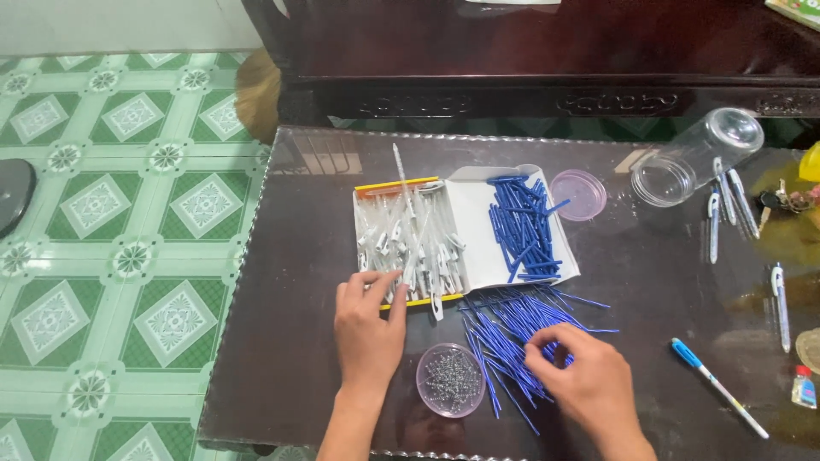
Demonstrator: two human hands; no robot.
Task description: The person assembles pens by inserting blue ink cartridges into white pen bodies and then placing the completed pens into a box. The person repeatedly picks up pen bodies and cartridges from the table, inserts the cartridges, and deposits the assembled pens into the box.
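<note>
1. The left hand (367, 329) rests on the dark table (290, 341), its fingers loosely spread, fingertips touching the clear pen barrels (410, 239) at the front edge of the open box (474, 218).
2. The right hand (581, 376) lies on the loose pile of blue refills (504, 329), fingers curled and pinching some.
3. A small round dish of springs (450, 379) sits between both hands.

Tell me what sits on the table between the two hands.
In the head view, a small clear round dish of tiny metal springs sits between the left hand and right hand.
</note>
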